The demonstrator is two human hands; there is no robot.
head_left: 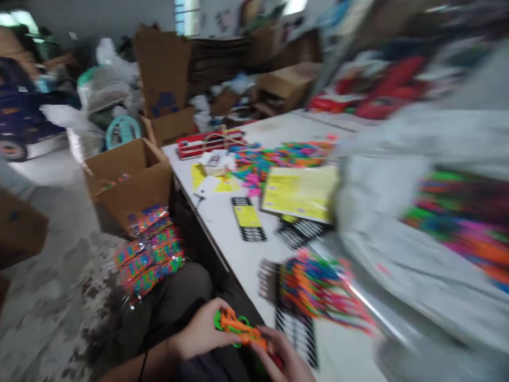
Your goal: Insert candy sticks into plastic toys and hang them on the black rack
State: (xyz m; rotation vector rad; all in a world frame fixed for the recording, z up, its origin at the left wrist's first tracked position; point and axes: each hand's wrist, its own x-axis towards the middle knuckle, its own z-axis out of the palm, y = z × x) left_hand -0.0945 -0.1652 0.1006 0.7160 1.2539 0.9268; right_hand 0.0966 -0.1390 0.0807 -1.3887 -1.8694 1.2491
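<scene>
My left hand [207, 330] is closed on the left end of a bundle of small orange and green plastic pieces [234, 324]. At the bundle's other end, my right hand [284, 355] has its fingers closed on it too, with a bit of red showing beneath them. Both hands are above my lap, by the table's near edge. On the table to their right lies a loose pile of similar colourful plastic pieces [314, 286], partly over black-and-white striped cards [296, 337]. The view is blurred, so the pieces' exact kind cannot be made out.
Clear bags of colourful pieces [153, 260] rest beside my leg, before an open cardboard box [131, 183]. The white table [222, 233] holds a yellow-labelled packet [300, 193], a striped card [248, 218] and another colourful pile [278, 159]. A large white sack [382, 201] stands at right.
</scene>
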